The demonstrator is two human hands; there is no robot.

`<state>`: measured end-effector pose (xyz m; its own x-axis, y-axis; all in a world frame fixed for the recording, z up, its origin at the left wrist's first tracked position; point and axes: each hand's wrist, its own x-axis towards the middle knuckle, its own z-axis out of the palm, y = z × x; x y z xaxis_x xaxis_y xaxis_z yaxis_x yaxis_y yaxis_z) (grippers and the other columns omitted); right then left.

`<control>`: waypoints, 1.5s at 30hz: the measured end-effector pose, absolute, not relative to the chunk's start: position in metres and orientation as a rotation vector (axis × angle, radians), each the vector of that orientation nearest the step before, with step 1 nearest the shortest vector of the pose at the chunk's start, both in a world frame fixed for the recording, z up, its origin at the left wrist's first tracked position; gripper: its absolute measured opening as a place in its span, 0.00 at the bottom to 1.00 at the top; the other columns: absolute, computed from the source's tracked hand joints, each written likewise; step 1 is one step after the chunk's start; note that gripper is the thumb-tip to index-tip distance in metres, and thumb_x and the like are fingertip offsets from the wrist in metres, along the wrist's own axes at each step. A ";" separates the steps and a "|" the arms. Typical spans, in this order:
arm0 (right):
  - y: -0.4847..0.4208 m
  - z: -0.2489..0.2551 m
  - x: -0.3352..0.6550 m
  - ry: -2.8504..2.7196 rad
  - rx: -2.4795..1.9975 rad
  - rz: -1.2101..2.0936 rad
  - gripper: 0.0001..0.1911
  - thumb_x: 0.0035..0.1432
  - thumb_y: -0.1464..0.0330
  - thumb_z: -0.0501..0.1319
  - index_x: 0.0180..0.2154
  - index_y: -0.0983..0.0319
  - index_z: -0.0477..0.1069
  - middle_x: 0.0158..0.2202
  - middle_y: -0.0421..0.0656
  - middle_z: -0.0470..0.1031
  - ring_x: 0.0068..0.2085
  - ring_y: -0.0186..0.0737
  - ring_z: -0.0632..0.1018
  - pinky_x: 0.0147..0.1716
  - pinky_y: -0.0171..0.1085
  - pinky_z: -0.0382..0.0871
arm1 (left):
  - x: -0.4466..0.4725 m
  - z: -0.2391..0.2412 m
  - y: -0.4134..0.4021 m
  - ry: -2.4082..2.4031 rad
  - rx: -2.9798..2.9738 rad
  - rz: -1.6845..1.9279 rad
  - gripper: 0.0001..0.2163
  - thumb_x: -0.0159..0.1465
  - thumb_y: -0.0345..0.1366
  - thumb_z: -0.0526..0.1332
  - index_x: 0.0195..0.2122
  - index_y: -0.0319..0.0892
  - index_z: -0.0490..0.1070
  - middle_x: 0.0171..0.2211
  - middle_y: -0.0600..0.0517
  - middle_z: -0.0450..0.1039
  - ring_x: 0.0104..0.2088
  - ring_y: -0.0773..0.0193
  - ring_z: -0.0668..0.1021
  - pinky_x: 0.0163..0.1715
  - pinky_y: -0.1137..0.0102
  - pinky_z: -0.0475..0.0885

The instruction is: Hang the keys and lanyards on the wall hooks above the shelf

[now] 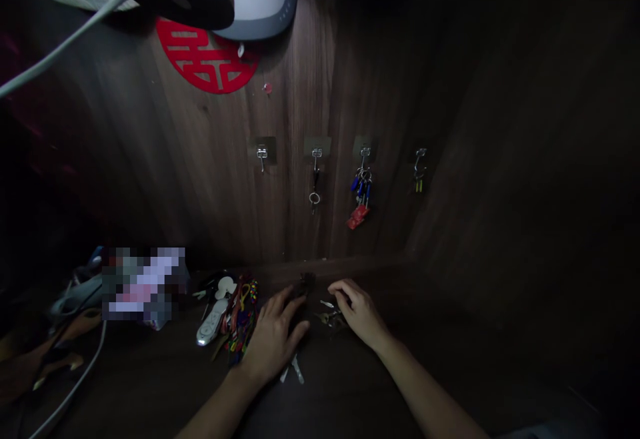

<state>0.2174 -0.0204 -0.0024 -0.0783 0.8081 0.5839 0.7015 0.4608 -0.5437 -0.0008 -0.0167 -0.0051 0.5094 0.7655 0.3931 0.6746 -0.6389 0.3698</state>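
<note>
Left hand: palm down, fingers spread and loose, no grasp seen; contact with surface hard to tell.
Right hand: fingers loosely curled inward; cannot tell if pinching anything.
Dull brass-toned metal keys: on dark brown wooden surface, between hands, just beside right hand, shadowed.
Flat silver metal keys: splayed just beside left hand, near side.
Silver-grey oval plastic remote: left of left hand, piled with multicoloured braided cords.
Shiny metal wall hook: third of four, bearing blue-and-red key bunch.
Step in hand: loose-key handling, judging by hand placement.
Next move: probably calls for careful fingertip pinch; thin flat metal, dim light.
</note>
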 end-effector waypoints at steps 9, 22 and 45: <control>-0.025 0.003 0.209 -1.999 -1.304 0.102 0.09 0.60 0.72 0.51 0.37 0.56 0.68 0.36 0.42 0.74 0.40 0.43 0.72 0.42 0.44 0.65 | -0.001 -0.004 -0.016 1.163 2.630 0.544 0.25 0.65 0.50 0.46 0.59 0.44 0.58 0.61 0.46 0.58 0.63 0.53 0.54 0.59 0.49 0.51; -0.021 -0.004 0.190 -2.047 -1.516 0.060 0.15 0.54 0.78 0.54 0.41 0.56 0.70 0.42 0.41 0.73 0.45 0.42 0.70 0.45 0.43 0.61 | 0.003 0.008 -0.026 0.969 2.584 0.680 0.14 0.66 0.40 0.51 0.50 0.46 0.67 0.51 0.50 0.72 0.54 0.61 0.70 0.59 0.53 0.54; -0.032 0.006 0.184 -2.099 -1.246 0.192 0.06 0.62 0.71 0.50 0.34 0.58 0.64 0.44 0.43 0.69 0.47 0.39 0.70 0.48 0.42 0.64 | -0.001 -0.005 -0.020 1.083 2.367 0.868 0.16 0.62 0.33 0.56 0.52 0.46 0.64 0.48 0.49 0.72 0.49 0.57 0.73 0.50 0.60 0.66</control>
